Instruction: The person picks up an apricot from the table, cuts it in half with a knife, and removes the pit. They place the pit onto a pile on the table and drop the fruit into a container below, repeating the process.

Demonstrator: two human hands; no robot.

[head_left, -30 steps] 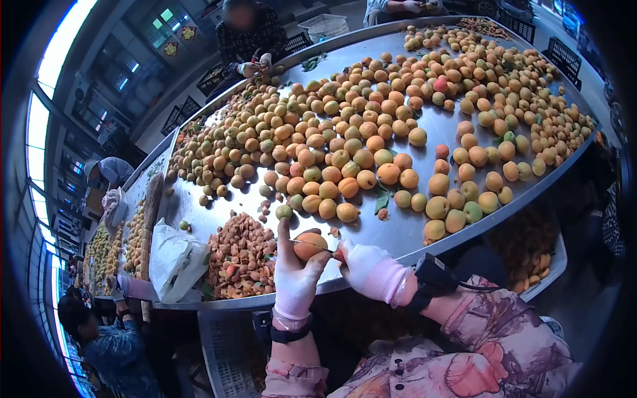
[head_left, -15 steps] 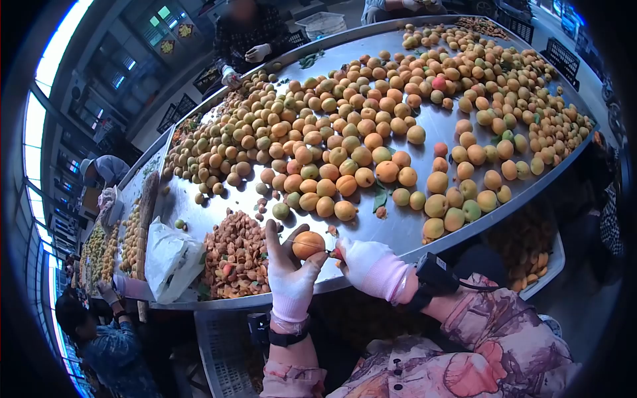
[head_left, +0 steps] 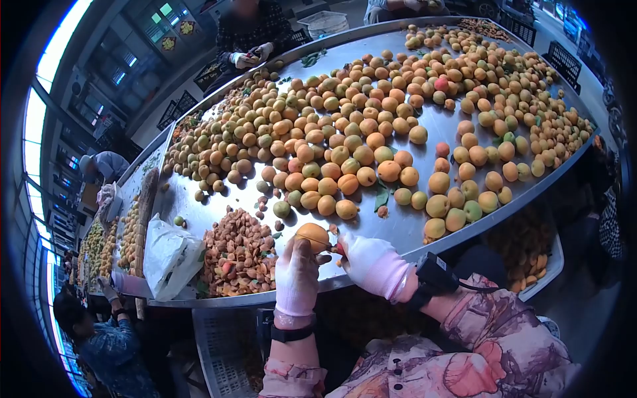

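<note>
In the head view my left hand [head_left: 296, 282], gloved with darkened fingers, is closed round an orange apricot [head_left: 313, 233]. A thin line runs across the fruit's side. My right hand [head_left: 371, 264], in a white glove, grips a small red-handled tool [head_left: 340, 249] at the apricot's right side; its working end is too small to make out. Just left of my left hand lies a heap of brown apricot pits [head_left: 235, 255]. Beyond both hands, loose apricots [head_left: 346, 209] cover much of the metal table [head_left: 249, 197].
A white plastic bag [head_left: 171, 255] lies left of the pits. Below the table edge are a pale crate [head_left: 225, 351] and, at right, a tub [head_left: 556, 265] with apricot halves. Across the table a co-worker's gloved hands [head_left: 252, 56] are together. Another person [head_left: 109, 338] works at left.
My left hand has turned the apricot and lifted it slightly, its fingers now behind and below the fruit. My right hand has barely moved. The far co-worker's hand has left the table edge.
</note>
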